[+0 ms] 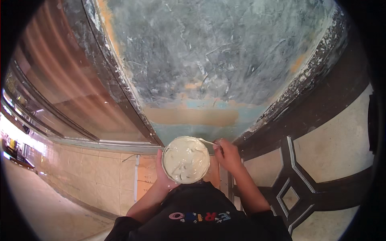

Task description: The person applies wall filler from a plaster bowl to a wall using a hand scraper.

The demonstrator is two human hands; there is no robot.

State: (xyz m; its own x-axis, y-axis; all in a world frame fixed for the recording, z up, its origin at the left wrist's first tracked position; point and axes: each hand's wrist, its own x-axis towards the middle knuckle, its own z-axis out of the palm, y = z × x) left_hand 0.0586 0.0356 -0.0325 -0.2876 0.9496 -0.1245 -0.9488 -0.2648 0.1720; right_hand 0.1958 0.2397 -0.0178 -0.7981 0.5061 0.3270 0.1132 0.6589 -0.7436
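Observation:
In front of my body is a round tub (164, 170) with thick, glossy cream-coloured paste (186, 159) in it. My left hand (163, 178) is wrapped round the tub's left side and holds it up; some of its fingers are hidden beneath. At the tub's upper right rim, my right hand (228, 156) pinches a thin flat tool (207, 141), which looks like a putty knife. Its tip carries cream paste and lies over the rim. Ahead is a grey wall panel (201, 52) with rough smears and patches of blue and tan.
Dark, paint-spattered frames (297, 76) border the panel. Glazed brown panes with a curtain (76, 72) stand at left. A dark wooden lattice (299, 188) with pale panels is at right. Tiled floor (96, 168) and an orange printed sheet (144, 172) lie below.

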